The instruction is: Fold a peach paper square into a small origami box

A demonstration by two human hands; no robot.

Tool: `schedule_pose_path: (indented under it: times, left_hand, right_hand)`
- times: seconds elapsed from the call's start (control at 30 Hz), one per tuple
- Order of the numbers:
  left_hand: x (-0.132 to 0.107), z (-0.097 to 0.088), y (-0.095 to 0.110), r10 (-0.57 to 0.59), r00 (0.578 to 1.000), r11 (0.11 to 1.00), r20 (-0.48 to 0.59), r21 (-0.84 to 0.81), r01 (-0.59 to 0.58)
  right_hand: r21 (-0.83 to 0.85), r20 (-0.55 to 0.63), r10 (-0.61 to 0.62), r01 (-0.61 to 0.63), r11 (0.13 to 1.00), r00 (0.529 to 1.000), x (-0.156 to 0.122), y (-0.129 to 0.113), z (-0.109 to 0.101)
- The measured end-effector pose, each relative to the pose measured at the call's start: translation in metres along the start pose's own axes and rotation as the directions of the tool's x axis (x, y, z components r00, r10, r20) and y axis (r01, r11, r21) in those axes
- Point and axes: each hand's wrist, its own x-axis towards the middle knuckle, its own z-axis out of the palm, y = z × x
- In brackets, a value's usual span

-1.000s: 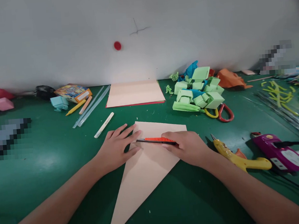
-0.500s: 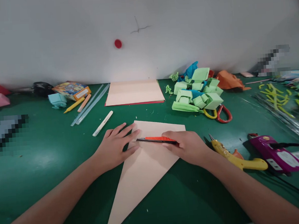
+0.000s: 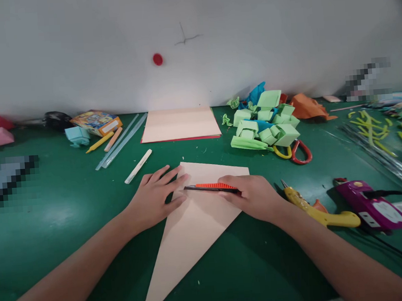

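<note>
Orange knife (image 3: 212, 187) stays pinched in right fingers (image 3: 231, 181), left fingers (image 3: 170, 174) spread on paper (image 3: 192, 229), unmoved.

Single head-worn view, looking forward and down across green felt-topped desk (image 3: 64, 215), close above person's forearms; far desk edge meets plain white wall (image 3: 248, 37) straight ahead.

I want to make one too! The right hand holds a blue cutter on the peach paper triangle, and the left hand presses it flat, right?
Not blue: the head view shows the cutter in the right hand is orange. It lies on the peach paper triangle, which the left hand presses flat.
</note>
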Motion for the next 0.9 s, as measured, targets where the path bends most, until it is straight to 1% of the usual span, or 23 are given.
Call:
schedule_pose_path:
  times: [0.2,0.9]
  left_hand:
    - [-0.0001,-0.0006,0.0006,-0.006,1.0,1.0,-0.008,-0.006,0.006]
    - [0.0001,-0.0026,0.0004,-0.01,1.0,1.0,0.012,0.002,0.01]
  right_hand:
    - [0.0,0.002,-0.003,0.003,1.0,1.0,-0.0001,-0.0005,-0.0016]
    - [0.006,-0.018,-0.01,0.01,1.0,1.0,-0.0014,0.006,-0.0027]
